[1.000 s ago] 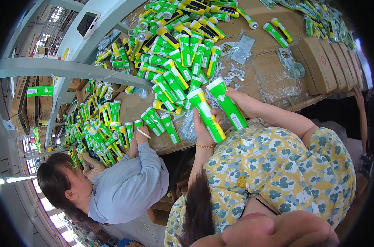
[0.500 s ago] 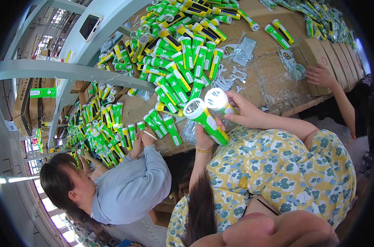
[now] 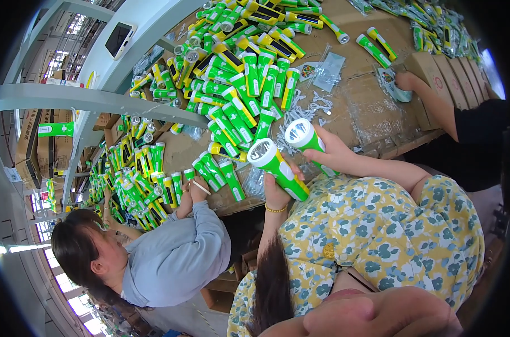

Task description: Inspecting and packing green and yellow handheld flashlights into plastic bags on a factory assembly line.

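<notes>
Side by side in front of my chest I hold two green and white flashlights, lens ends up and away from me. My left hand (image 3: 275, 194), below a beaded bracelet, is closed round the body of one flashlight (image 3: 287, 178). Closed on the other flashlight (image 3: 301, 135), just to the right, is my right hand (image 3: 334, 153). Its lens shows a silver reflector and no bright glow. The right fingers reach close to the left flashlight; whether they touch it I cannot tell. Just beyond lie white cables (image 3: 320, 105) and a large pile of green and yellow flashlights (image 3: 232, 84).
On the left, a person in a light blue top (image 3: 173, 255) works at the cardboard-covered table (image 3: 367, 126). At the right, another person's hand (image 3: 406, 81) is at a clear bag (image 3: 390, 84) beside brown cartons (image 3: 437, 84). A grey metal frame (image 3: 103, 96) crosses the left side.
The right flashlight's lens was glowing white and now looks unlit; it has tilted slightly. The other person's hand at the right has moved from the cartons to the clear bag.
</notes>
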{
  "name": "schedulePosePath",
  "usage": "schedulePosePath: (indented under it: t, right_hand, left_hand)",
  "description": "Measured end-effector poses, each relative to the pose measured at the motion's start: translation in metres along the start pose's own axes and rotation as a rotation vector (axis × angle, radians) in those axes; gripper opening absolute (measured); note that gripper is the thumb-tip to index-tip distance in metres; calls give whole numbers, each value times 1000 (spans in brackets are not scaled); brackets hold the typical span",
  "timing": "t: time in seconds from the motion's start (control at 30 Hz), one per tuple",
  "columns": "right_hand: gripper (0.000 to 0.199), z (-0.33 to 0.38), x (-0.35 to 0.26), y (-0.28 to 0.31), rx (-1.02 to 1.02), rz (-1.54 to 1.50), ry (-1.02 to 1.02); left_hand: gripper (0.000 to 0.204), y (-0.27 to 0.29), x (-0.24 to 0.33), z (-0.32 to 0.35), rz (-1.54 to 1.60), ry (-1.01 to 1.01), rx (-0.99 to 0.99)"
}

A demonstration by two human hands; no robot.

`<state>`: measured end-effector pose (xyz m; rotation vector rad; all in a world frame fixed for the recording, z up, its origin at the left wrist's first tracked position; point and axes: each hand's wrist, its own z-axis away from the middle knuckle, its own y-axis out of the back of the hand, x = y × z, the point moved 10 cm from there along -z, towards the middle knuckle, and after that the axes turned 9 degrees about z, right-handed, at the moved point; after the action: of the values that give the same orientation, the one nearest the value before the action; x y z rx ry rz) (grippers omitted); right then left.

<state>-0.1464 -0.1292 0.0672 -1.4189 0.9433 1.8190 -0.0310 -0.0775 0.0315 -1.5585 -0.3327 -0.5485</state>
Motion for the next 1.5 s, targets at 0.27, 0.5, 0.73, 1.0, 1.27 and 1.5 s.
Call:
schedulePosePath:
  t: [0.27,0.5,0.73,1.0,1.27,1.5]
  right_hand:
    - [52,0,7,2,3,36,-24]
    - [53,1,6,2,-5,73,-22]
    - [51,4,4,3,-8,107,-14]
    - [51,3,5,-1,-53,80,-22]
    - [55,-7,3,0,-37,66,-1]
    - [54,-18,26,-14,-104,-499,-202]
  left_hand:
    - [69,3,-4,0,29,6,37]
    - [70,4,-6,1,-6,5,45]
    - [67,0,-7,0,-31,-7,25]
    - [67,3,-8,-2,-44,-2,36]
    - [66,7,-12,-8,117,51,103]
    - [57,9,-31,-15,634,243,148]
